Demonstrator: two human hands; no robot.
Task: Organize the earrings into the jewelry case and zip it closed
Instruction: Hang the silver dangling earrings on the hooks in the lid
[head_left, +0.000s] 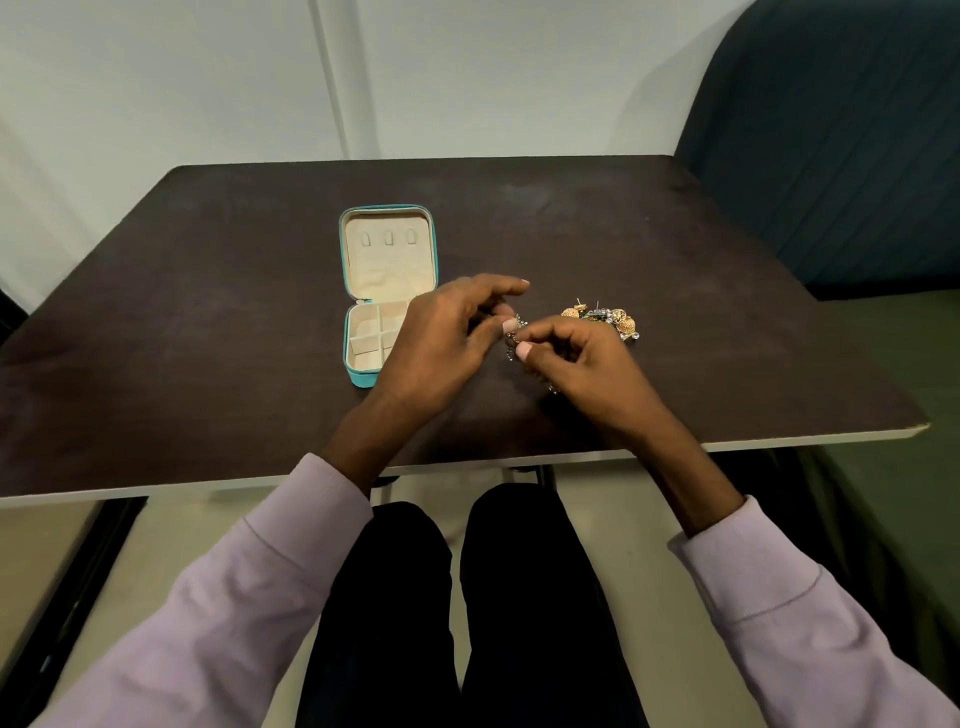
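Note:
A teal jewelry case (353, 375) lies open on the dark table, its cream lid flat behind and its divided compartments in front. My left hand (447, 343) covers the case's right side. My right hand (582, 364) is just to the right of it. Both hands pinch a small silver earring (514, 332) between their fingertips, a little above the table. A pile of gold and silver earrings (605, 319) lies on the table just beyond my right hand.
The dark table (675, 312) has a pale front edge near my knees. A dark blue upholstered seat (831, 156) stands at the right rear. A white wall runs behind the table.

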